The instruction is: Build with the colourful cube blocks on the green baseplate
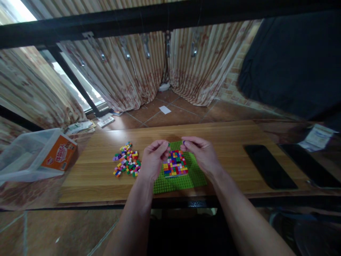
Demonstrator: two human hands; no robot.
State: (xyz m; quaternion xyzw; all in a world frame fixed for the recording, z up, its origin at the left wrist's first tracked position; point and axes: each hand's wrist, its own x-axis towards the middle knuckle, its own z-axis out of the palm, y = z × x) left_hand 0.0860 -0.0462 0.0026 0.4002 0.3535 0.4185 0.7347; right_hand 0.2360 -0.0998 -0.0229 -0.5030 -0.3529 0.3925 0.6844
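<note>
Above the far part of a green studded baseplate (197, 182), both of my hands are raised with the fingers pinched. My right hand (200, 151) holds a small purple toy brick (184, 142) between thumb and fingertips. At the fingertips of my left hand (155, 156) a speck of green shows, too small to tell from the baseplate behind. Between the hands, a block of many-coloured toy bricks (176, 164) sits built up on the baseplate. Loose bricks (126, 160) of several colours lie piled on the table, left of my left hand.
The wooden table (229, 138) carries a black phone-like slab (269, 166) on the right, with a second dark slab (311, 165) beyond it. A clear plastic bin (29, 153) with an orange label stands at the left. Striped curtains (133, 74) hang behind.
</note>
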